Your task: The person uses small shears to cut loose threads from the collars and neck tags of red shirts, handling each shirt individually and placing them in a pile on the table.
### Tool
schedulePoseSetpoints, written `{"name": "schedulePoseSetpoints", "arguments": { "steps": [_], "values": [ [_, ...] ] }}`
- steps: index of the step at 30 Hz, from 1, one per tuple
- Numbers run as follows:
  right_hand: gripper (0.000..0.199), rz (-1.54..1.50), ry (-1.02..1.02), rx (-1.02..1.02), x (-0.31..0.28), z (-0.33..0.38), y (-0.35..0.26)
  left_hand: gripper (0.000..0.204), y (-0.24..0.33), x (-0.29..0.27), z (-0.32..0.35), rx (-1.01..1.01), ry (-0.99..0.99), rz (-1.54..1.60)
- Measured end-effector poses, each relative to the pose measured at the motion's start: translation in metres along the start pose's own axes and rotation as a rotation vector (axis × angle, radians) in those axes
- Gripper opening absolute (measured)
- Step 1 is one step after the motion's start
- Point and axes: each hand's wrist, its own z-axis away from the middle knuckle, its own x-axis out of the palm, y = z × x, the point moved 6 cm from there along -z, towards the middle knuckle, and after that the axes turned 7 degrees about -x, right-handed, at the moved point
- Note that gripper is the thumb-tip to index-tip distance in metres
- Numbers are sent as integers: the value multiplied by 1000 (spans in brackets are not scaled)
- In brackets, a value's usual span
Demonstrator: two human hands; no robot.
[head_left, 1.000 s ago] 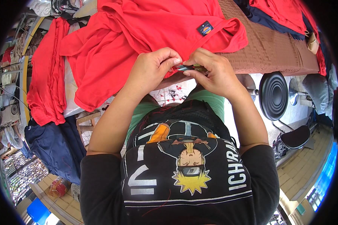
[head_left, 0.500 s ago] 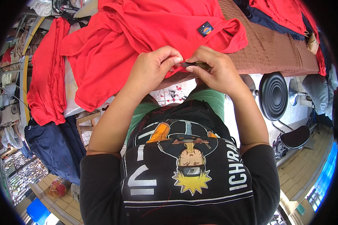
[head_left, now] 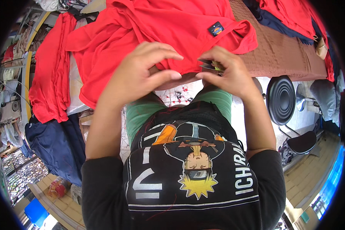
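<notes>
A red garment [head_left: 168,23] lies spread over the table, with a small dark label [head_left: 216,28] near its collar. My left hand [head_left: 143,71] hovers over the garment's near edge, thumb and fingers apart with nothing between them. In my right hand [head_left: 234,73] is a pair of thread snips [head_left: 209,65]. The two blades stand apart and point left toward my other hand, clear of the cloth. My palm and fingers hide part of the snips' handle.
The brown-covered table [head_left: 291,57] carries more red and navy clothes [head_left: 287,17] at the far right. Another red garment [head_left: 50,76] and a navy one [head_left: 55,147] hang at the left. A round black stool [head_left: 281,100] stands right; thread scraps litter the floor [head_left: 178,96].
My left hand has come away from the snips and the garment edge, moving left and opening. The snips' blades have spread. My right hand has shifted slightly right.
</notes>
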Motion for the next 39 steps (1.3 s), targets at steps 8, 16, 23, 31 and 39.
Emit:
{"name": "schedulePoseSetpoints", "arguments": {
  "steps": [8, 16, 23, 31, 39],
  "values": [
    [20, -142, -58, 236, 24, 8, 25, 16, -40, 51, -2, -370, -34, 133],
    [19, 31, 74, 60, -4, -1, -9, 17, -56, 59, -5, -500, -69, 563],
    [15, 93, 42, 8, -2, -2, -12, 18, -50, 58, -7, -482, -83, 564],
    [14, 129, 27, -17, 0, -5, -17, 16, -45, 57, -8, -487, -68, 473],
    [16, 152, 34, -11, -12, -4, -15, 32, 5, -4, -14, 327, 82, 42]
  ]
}}
